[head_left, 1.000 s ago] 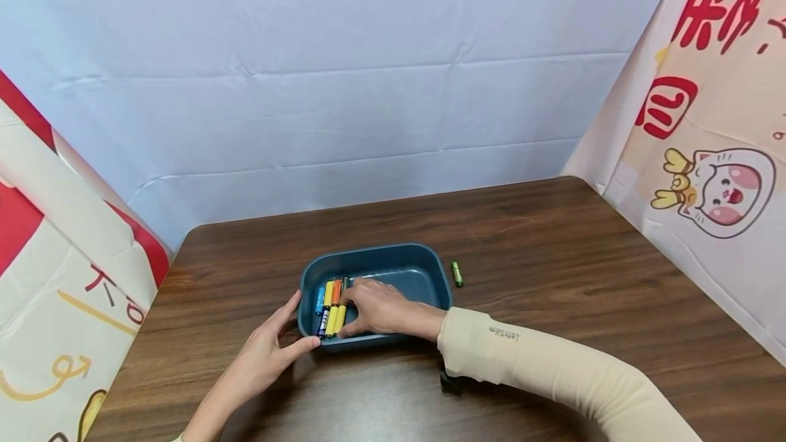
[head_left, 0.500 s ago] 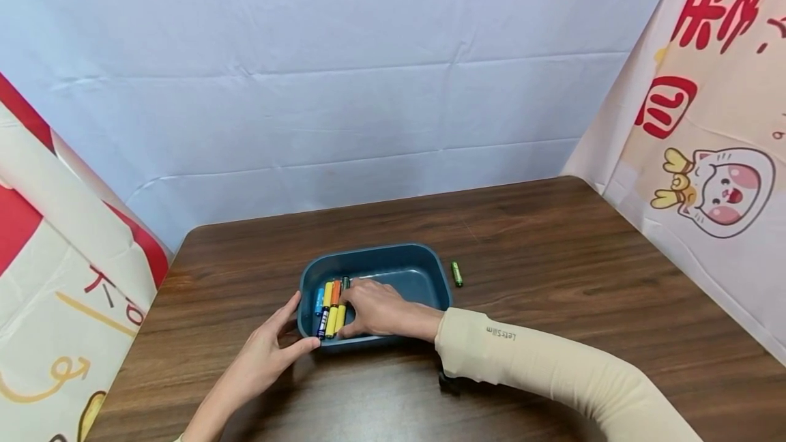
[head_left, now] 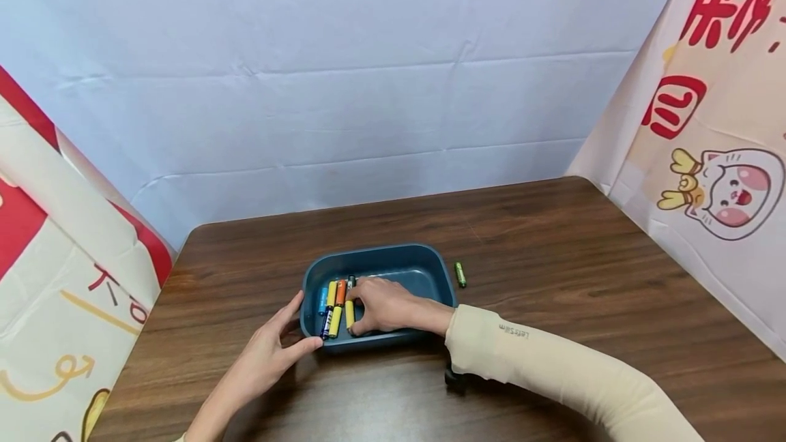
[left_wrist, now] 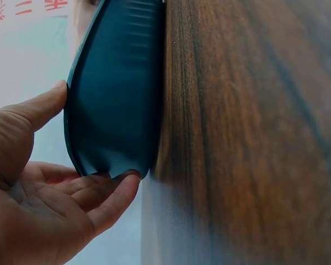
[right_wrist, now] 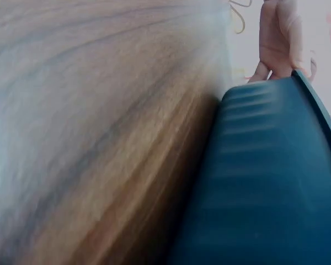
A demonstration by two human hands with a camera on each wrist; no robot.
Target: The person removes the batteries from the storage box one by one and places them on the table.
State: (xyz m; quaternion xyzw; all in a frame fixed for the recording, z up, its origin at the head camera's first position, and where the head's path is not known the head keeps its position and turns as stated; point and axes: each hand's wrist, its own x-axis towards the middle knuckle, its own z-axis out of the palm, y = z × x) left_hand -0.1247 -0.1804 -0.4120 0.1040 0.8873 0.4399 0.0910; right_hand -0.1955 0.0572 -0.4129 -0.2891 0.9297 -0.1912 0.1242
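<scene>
We see a dark blue tray (head_left: pixel 424 283) on the wood-grained bench (head_left: pixel 522 244), its left end steadied by the left hand (head_left: pixel 264 357). That hand's grip is round the corner: the thumb touches the rim, the fingers bend against the outer wall. The right hand (head_left: pixel 387 304) reaches inside, its grip closed on a yellow battery (head_left: pixel 350 317) — we see finger and thumb at either end of it.

To the left of that battery, with a gap between, lie a second yellow battery (head_left: pixel 334 323) and a navy one with white print (head_left: pixel 327 326). Behind them we find a row: a light blue battery (head_left: pixel 322 301), a third yellow battery (head_left: pixel 331 294), an orange battery (head_left: pixel 340 293) and a dark battery (head_left: pixel 351 282), partly hidden by the fingers.

Outside, just beyond the tray's right end, a green battery (head_left: pixel 460 274) lies on the bench. A white sheet (head_left: pixel 368 87) hangs behind.
</scene>
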